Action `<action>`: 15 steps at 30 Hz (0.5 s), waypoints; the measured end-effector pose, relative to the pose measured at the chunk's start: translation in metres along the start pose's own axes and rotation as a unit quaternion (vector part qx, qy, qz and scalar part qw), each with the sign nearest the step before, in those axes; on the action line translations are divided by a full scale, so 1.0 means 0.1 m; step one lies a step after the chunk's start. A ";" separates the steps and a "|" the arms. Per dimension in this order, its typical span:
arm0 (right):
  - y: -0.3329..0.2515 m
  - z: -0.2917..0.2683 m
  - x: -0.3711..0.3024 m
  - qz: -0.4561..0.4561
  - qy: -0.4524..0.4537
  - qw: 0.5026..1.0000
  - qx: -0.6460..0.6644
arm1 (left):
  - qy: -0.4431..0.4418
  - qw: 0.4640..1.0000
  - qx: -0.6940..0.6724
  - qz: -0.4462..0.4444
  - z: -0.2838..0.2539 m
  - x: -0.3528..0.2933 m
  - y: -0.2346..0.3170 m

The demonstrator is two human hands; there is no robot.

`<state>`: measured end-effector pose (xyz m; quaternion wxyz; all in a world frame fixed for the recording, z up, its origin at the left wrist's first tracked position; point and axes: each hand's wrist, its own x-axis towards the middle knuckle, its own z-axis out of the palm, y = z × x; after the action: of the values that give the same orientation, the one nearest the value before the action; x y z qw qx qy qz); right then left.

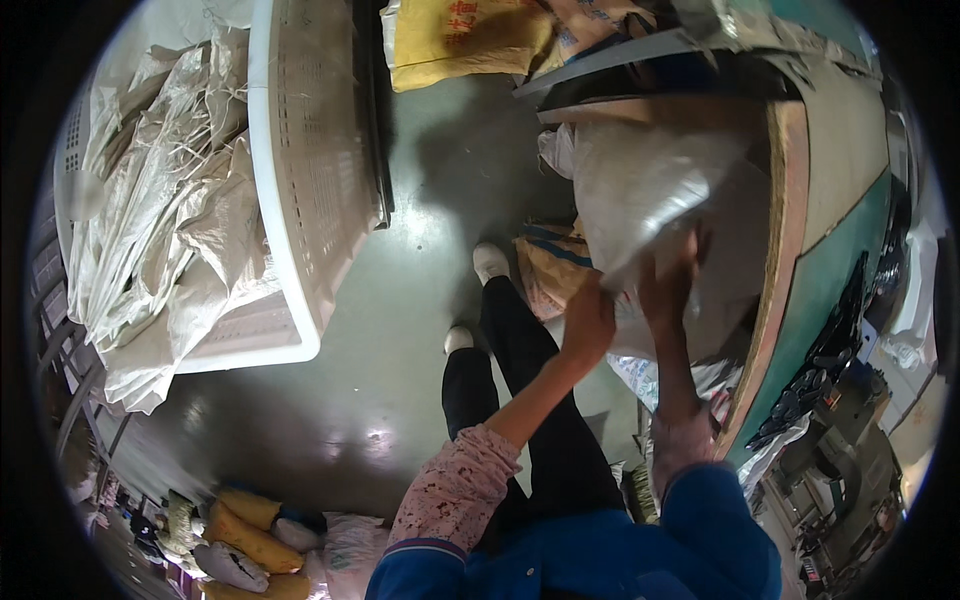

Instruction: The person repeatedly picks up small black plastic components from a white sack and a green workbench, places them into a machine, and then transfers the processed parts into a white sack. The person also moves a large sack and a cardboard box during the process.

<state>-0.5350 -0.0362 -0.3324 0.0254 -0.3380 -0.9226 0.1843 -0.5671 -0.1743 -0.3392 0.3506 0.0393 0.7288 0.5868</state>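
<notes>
A large, smooth white plastic sack (650, 185) lies under the wooden-edged table on my right, its surface shining in the light. My left hand (590, 322) is closed in a fist on the near-left edge of the sack. Beside it, my right hand (668, 280) grips the same sack with fingers bent, slightly blurred by motion. The two hands are a short way apart. Folds between them hide the exact edge of the plastic. A brown printed sack (555, 265) rests just beyond my left hand.
A white perforated plastic crate (285, 200) full of crumpled white woven sacks (170, 200) stands at left. The green-topped table's wooden edge (785, 230) runs close by my right arm. A yellow sack (465, 40) lies at the far side; several filled orange sacks (250, 545) sit lower left.
</notes>
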 end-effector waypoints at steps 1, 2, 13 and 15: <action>-0.16 -0.12 -0.08 -0.032 0.072 0.997 -0.006 | -0.042 0.997 -0.040 -0.047 0.05 -0.02 0.08; 0.45 0.11 -0.22 0.035 -0.054 0.993 0.097 | -0.051 0.996 -0.058 -0.042 0.10 -0.05 0.14; 1.53 0.60 0.85 0.000 -0.270 0.925 -0.267 | -0.233 0.916 -0.286 -0.159 -0.17 -0.14 0.43; 1.70 0.82 1.01 -0.005 -0.277 0.919 -0.282 | -0.267 0.891 -0.335 -0.151 -0.17 -0.16 0.42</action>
<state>-0.5218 0.1209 -0.4772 -0.3262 -0.2621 -0.9082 0.0029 -0.5798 -0.1831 -0.2940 0.6088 -0.0359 0.3646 0.7036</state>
